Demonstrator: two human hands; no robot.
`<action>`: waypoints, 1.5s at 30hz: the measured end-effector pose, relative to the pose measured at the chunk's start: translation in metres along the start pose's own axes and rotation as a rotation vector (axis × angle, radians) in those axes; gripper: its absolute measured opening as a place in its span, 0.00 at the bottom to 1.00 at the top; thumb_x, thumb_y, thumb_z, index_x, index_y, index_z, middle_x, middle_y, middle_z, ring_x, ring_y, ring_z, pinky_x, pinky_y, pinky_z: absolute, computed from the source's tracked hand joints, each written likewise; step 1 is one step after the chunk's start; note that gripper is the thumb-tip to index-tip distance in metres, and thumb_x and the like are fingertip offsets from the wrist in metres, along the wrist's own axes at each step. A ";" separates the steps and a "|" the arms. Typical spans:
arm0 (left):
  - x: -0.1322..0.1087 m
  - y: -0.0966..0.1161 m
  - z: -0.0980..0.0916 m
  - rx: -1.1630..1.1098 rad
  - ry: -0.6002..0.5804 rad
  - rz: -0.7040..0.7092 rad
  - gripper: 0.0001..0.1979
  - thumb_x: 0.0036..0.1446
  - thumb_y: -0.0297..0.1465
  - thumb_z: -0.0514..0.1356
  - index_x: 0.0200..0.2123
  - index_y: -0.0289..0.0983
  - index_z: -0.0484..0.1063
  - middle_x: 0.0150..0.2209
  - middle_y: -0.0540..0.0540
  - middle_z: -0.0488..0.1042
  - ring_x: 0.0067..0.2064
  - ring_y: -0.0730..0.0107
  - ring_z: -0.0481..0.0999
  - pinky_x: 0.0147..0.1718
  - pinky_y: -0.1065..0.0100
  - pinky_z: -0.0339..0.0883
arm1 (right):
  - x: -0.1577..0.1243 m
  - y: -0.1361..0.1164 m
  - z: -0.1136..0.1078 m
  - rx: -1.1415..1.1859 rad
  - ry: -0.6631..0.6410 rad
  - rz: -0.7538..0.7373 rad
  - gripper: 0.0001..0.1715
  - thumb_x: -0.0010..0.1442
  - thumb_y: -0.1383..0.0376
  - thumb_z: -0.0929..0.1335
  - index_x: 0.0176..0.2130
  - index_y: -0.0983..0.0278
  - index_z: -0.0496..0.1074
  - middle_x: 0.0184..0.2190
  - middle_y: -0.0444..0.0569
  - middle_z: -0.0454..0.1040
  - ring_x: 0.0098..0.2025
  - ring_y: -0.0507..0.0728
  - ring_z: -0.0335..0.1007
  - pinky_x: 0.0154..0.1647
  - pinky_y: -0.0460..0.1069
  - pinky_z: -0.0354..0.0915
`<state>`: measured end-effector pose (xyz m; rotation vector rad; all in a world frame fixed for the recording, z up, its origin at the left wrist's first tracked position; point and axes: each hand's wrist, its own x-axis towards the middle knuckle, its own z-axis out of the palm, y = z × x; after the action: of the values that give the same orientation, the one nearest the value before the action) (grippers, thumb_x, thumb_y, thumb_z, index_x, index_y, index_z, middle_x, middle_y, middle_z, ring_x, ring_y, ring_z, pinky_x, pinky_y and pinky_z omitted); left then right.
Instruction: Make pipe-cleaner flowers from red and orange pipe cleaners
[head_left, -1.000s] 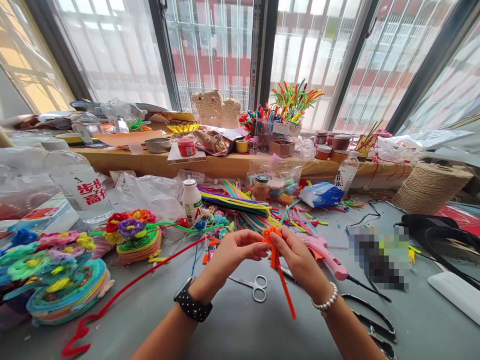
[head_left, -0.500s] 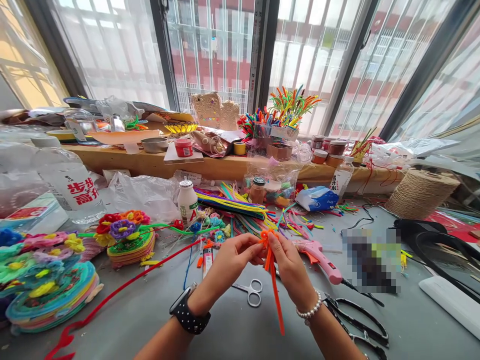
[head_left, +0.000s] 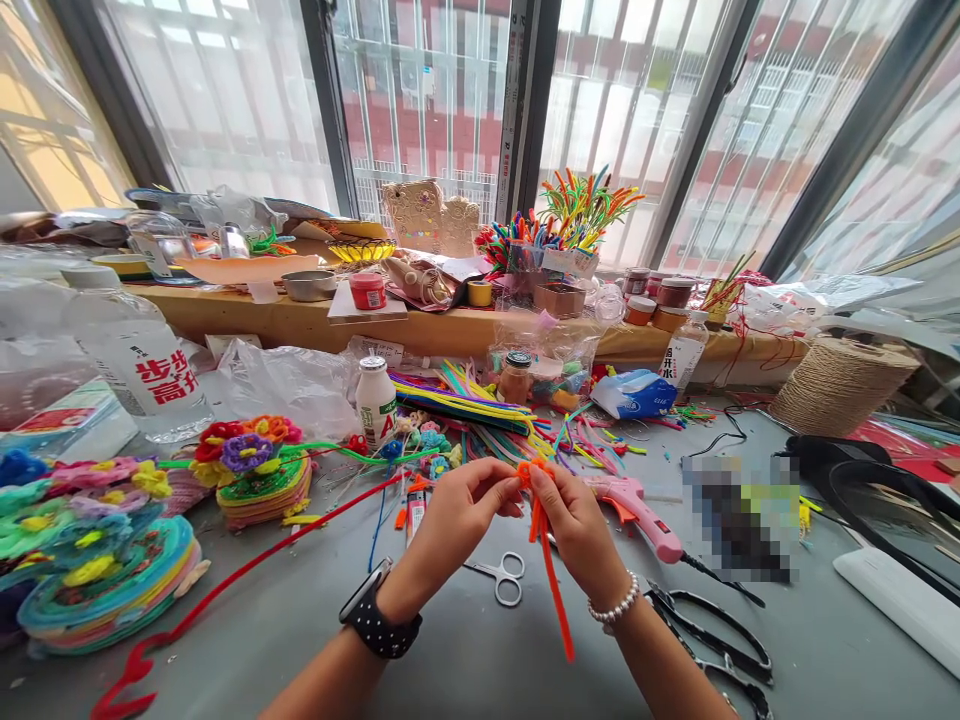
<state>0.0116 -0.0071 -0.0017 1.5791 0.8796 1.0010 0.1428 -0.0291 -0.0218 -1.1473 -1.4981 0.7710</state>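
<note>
An orange pipe cleaner [head_left: 553, 590] is held up between my two hands over the grey table. Its upper end is bent into small loops, and loose lengths hang down below. My right hand [head_left: 574, 515] pinches the looped part between thumb and fingers. From the other side, my left hand [head_left: 480, 498] closes its thumb and fingertips on the edge of the same loops. Small silver scissors [head_left: 504, 578] lie on the table beneath my hands. Just beyond my right hand is a pink glue gun [head_left: 637, 515].
Pipe-cleaner flowers [head_left: 251, 455] on layered coiled bases stand at left, near a long red pipe cleaner [head_left: 292, 545]. A white bottle [head_left: 376, 400] and a heap of pipe cleaners [head_left: 465, 405] lie ahead. Large black scissors [head_left: 720, 620] and a twine spool [head_left: 844, 385] are at right.
The hanging orange end has swung slightly to the right. Both hands keep their pinch on the loops, with only small finger shifts.
</note>
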 end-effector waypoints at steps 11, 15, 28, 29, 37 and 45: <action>-0.001 0.000 0.000 -0.013 -0.033 -0.015 0.07 0.49 0.31 0.55 0.27 0.33 0.68 0.22 0.49 0.69 0.26 0.71 0.72 0.27 0.71 0.66 | -0.001 0.001 0.003 0.010 0.013 0.017 0.16 0.57 0.57 0.57 0.23 0.63 0.60 0.17 0.40 0.55 0.20 0.49 0.49 0.21 0.44 0.50; 0.000 -0.001 0.000 -0.041 -0.052 -0.024 0.07 0.49 0.31 0.55 0.26 0.33 0.68 0.22 0.49 0.69 0.26 0.72 0.71 0.27 0.71 0.66 | -0.002 0.002 0.004 -0.015 0.030 0.009 0.16 0.56 0.58 0.58 0.23 0.64 0.62 0.17 0.40 0.55 0.20 0.49 0.50 0.21 0.45 0.50; 0.003 0.006 -0.009 -0.091 -0.078 -0.072 0.11 0.48 0.35 0.56 0.34 0.34 0.69 0.30 0.47 0.72 0.31 0.71 0.71 0.31 0.72 0.64 | 0.001 0.001 -0.004 0.100 -0.037 0.077 0.17 0.54 0.57 0.60 0.24 0.65 0.66 0.16 0.38 0.54 0.18 0.47 0.47 0.18 0.43 0.48; 0.003 0.007 -0.010 -0.094 -0.083 -0.063 0.11 0.47 0.34 0.57 0.33 0.34 0.69 0.30 0.48 0.72 0.32 0.71 0.71 0.31 0.72 0.64 | 0.002 0.001 -0.006 0.104 -0.089 0.083 0.17 0.54 0.57 0.61 0.23 0.66 0.67 0.15 0.38 0.53 0.18 0.46 0.46 0.17 0.43 0.47; 0.004 0.001 -0.013 -0.069 -0.162 -0.112 0.10 0.46 0.35 0.58 0.30 0.34 0.71 0.26 0.48 0.72 0.28 0.73 0.70 0.27 0.72 0.63 | 0.003 -0.004 -0.016 -0.053 -0.253 0.080 0.13 0.50 0.59 0.65 0.23 0.66 0.71 0.17 0.42 0.66 0.21 0.48 0.57 0.20 0.43 0.53; 0.008 -0.012 -0.017 -0.063 -0.092 -0.133 0.10 0.43 0.35 0.60 0.26 0.33 0.70 0.23 0.48 0.72 0.26 0.71 0.70 0.28 0.70 0.63 | 0.002 -0.001 -0.012 -0.254 -0.074 -0.009 0.14 0.47 0.58 0.67 0.34 0.64 0.66 0.29 0.48 0.72 0.28 0.54 0.67 0.29 0.48 0.63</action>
<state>-0.0011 0.0091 -0.0096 1.4821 0.8697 0.8469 0.1543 -0.0284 -0.0171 -1.3100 -1.6977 0.6354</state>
